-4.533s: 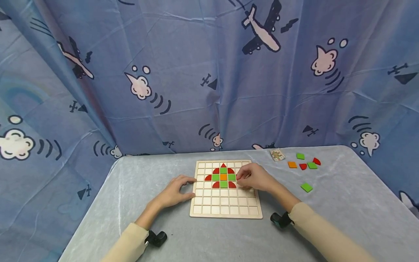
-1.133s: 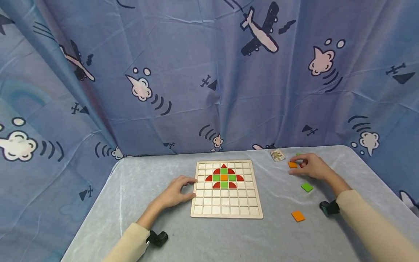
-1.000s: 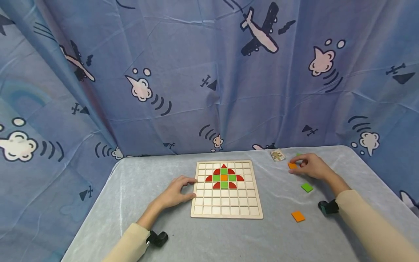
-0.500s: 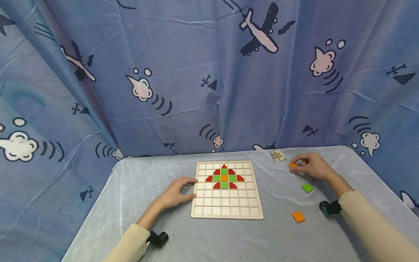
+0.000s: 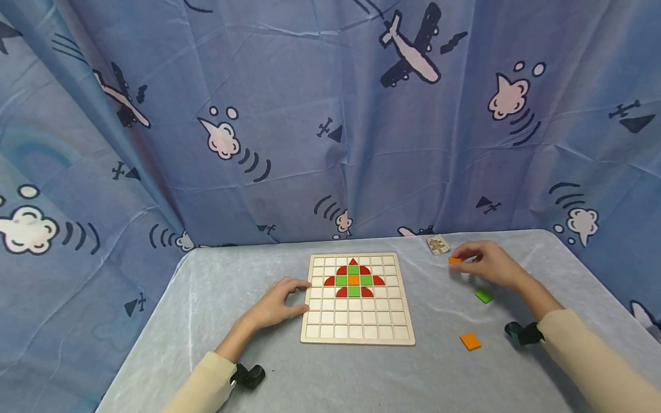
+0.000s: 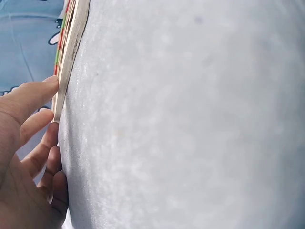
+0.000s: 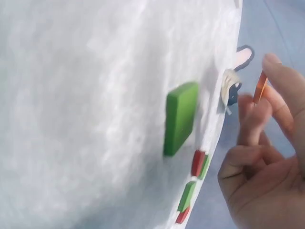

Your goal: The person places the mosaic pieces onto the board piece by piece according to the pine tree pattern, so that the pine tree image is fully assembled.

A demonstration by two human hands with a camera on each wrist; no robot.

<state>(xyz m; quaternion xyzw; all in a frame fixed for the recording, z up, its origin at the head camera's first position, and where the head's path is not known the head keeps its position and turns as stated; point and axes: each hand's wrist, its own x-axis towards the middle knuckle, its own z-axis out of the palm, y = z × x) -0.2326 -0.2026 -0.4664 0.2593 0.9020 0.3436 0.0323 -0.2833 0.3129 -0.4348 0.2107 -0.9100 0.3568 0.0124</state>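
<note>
while the left hand, loosely spread, touches the grid board, the right hand beyond pinches an orange tile over the tabletop; pick-up seems the current step; the next probably needs a steady carry.

Six o'clock in the head view, and there's the board, pale wood, smooth and matt! Around it, the bench wears soft, fuzzy cloth. Four o'clock, the green tile, smooth, low-sheen. Twelve, the curtain, creased cloth.
</note>
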